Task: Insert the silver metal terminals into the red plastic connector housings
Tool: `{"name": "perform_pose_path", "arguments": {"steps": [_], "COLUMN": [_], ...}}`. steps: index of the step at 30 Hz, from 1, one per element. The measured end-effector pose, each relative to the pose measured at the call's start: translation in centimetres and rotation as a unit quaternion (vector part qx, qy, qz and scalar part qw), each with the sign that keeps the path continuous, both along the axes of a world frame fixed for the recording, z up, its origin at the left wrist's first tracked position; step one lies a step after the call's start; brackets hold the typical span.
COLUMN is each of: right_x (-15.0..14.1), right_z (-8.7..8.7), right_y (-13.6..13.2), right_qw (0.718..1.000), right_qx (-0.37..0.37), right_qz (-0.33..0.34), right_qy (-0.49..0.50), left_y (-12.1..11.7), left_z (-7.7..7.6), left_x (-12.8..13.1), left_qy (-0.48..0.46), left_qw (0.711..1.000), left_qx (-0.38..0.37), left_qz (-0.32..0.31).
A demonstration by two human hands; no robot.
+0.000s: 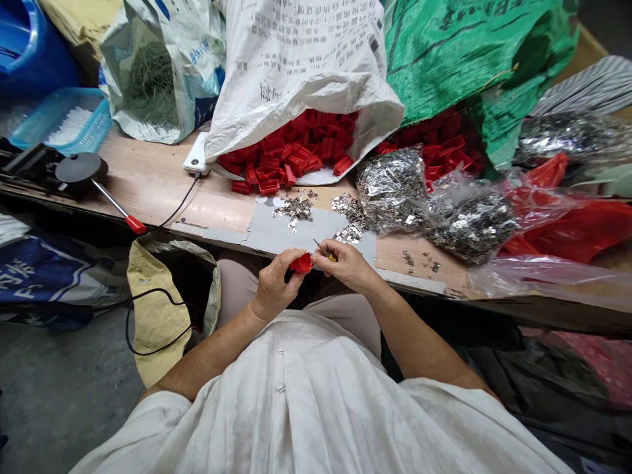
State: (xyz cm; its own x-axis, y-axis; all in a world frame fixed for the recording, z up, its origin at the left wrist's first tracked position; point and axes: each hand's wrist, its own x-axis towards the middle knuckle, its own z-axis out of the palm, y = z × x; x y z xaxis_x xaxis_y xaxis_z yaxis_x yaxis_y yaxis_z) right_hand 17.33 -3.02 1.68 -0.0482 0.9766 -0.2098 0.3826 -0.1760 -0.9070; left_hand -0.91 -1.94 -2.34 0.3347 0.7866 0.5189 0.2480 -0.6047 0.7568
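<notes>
Between the thumb and fingers of my left hand (278, 283) is a small red plastic part (301, 263), held just over the table's front edge. My right hand (349, 264) is closed on a small tool with a yellow handle (332, 257) and a thin pointed metal tip; it looks like a small screwdriver. The fingertips of both hands meet at the red part, and whether the right ones also pinch a metal piece is too small to tell. Just beyond lie small metal pieces (295, 209) on a grey sheet (316, 232).
A white woven sack (316, 49) spills red parts (291, 155). Bags of metal pieces (390, 187) and a green sack (459, 59) stand right. A lever with a red grip (135, 224) juts out left. Below it hangs an open yellowish sack (158, 309) with a black cable.
</notes>
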Motion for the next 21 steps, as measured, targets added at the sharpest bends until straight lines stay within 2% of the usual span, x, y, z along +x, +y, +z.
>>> {"name": "perform_pose_path", "arguments": {"steps": [5, 16, 21], "right_x": [0.2, -0.1, 0.0], "right_z": [-0.3, -0.7, -1.1], "right_y": [0.0, 0.1, 0.0], "right_qw": [0.999, 0.993, 0.999], "right_qx": [-0.013, -0.036, -0.018], "right_qz": [0.012, 0.027, 0.026], "right_qy": [0.033, 0.111, 0.043], "left_y": [-0.3, -0.1, -0.4], "left_z": [0.0, -0.2, -0.3], "left_x": [0.0, -0.1, 0.1], "left_qy": [-0.018, -0.041, -0.034], "left_qw": [0.999, 0.995, 0.996], "left_qx": [-0.043, -0.088, -0.080], "left_qz": [0.006, -0.008, -0.004]}}
